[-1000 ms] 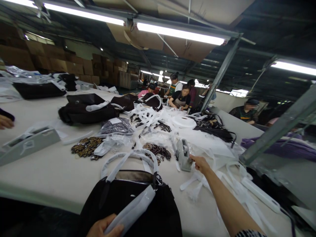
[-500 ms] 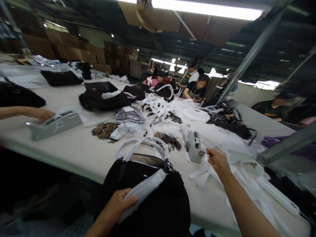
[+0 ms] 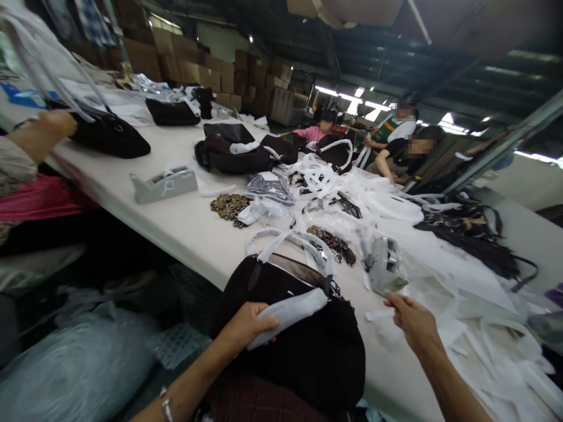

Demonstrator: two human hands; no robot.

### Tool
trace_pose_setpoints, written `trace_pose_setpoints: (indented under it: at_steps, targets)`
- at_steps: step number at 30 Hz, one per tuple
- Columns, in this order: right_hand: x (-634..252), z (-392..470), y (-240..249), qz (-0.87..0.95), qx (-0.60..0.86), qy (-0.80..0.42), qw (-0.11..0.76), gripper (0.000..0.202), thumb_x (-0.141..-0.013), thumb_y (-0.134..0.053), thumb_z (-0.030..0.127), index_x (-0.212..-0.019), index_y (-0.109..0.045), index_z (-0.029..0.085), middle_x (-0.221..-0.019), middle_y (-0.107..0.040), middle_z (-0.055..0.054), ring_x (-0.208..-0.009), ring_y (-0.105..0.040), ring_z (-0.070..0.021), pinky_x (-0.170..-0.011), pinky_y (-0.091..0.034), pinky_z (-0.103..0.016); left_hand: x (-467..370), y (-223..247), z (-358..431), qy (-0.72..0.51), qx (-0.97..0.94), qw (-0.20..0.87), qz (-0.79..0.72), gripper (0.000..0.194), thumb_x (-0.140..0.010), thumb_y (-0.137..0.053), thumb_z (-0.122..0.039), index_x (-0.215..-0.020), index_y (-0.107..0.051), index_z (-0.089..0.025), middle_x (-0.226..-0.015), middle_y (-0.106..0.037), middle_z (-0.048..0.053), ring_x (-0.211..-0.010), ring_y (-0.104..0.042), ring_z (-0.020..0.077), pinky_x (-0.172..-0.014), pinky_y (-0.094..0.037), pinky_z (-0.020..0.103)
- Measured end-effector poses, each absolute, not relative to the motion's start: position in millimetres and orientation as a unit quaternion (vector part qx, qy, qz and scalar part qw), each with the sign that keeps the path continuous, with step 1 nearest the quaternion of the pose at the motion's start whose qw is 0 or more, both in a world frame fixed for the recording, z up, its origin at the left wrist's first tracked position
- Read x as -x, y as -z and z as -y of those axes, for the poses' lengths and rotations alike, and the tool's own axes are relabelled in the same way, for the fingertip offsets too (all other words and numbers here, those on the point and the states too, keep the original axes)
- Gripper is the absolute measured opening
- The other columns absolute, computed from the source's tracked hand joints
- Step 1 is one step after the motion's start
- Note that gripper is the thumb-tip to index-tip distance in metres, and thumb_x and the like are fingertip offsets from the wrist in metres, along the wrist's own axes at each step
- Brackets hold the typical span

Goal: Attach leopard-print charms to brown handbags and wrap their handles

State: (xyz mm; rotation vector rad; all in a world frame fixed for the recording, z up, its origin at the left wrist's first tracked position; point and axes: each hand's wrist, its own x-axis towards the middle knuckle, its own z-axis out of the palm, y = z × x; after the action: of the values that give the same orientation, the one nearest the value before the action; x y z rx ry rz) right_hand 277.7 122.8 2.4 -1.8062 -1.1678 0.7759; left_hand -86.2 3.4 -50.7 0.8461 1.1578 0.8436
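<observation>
A black handbag stands upright in front of me at the table edge, its two handles wrapped in white material. My left hand is closed around a strap bundle wrapped in white foam sheet, held slantwise across the bag's front. To the right, my right hand pinches thumb and finger at the front end of a grey tape dispenser. A strip of tape seems to be between those fingertips, though it is hard to see.
Piles of chains, white strips and dark bags lie on the table. A second tape dispenser stands left. A co-worker's hand is beside another black bag. Bubble wrap lies below.
My view has turned left, so the scene sits farther right. The co-worker's hand has left the second dispenser and is now by a black bag. My right hand remains at the near dispenser.
</observation>
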Motion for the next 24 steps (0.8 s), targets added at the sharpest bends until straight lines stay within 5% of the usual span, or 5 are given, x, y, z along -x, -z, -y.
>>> trace_pose_setpoints:
  at_steps: [3, 8, 16, 24]
  targets:
    - [-198.2, -76.7, -22.7, 0.505, 0.617, -0.444, 0.409, 0.042, -0.071, -0.073, 0.052, -0.092, -0.067, 0.016, -0.073, -0.066, -0.003, -0.041, -0.03, -0.0045, -0.038, -0.021, -0.021, 85.0, 48.5, -4.8, -0.362, -0.384, 0.662, -0.532, 0.043, -0.065, -0.07, -0.049, -0.083, -0.063, -0.011, -0.06, -0.064, 0.001, -0.049, -0.055, 0.012, -0.048, -0.039, 0.021]
    - [-88.1, -15.1, -29.9, 0.597, 0.546, -0.519, 0.275, 0.035, -0.083, -0.062, 0.048, -0.071, -0.066, 0.015, -0.061, -0.061, 0.0, -0.043, -0.032, -0.0052, -0.04, -0.02, -0.021, 83.5, 46.9, -3.0, -0.354, -0.431, 0.619, -0.553, 0.041, -0.068, -0.067, -0.052, -0.076, -0.06, -0.013, -0.06, -0.06, -0.001, -0.05, -0.051, 0.0116, -0.047, -0.034, 0.021]
    - [-85.0, -15.7, 17.4, 0.536, 0.602, -0.518, 0.285, 0.036, -0.082, -0.061, 0.049, -0.067, -0.06, 0.016, -0.058, -0.057, 0.002, -0.042, -0.031, -0.0052, -0.039, -0.021, -0.021, 82.1, 39.0, 6.3, -0.35, -0.548, 0.462, -0.603, 0.035, -0.081, -0.058, -0.047, -0.067, -0.06, -0.015, -0.06, -0.053, -0.004, -0.057, -0.048, 0.0114, -0.05, -0.027, 0.021]
    - [-81.6, -15.3, 23.1, 0.457, 0.623, -0.57, 0.278, 0.04, -0.075, -0.066, 0.053, -0.062, -0.054, 0.016, -0.049, -0.046, 0.006, -0.037, -0.025, -0.0028, -0.037, -0.014, -0.02, 77.9, 27.7, 18.2, -0.288, -0.676, 0.306, -0.605, 0.021, -0.09, -0.051, -0.031, -0.079, -0.063, -0.019, -0.081, -0.068, 0.003, -0.075, -0.064, 0.0168, -0.066, -0.036, 0.024]
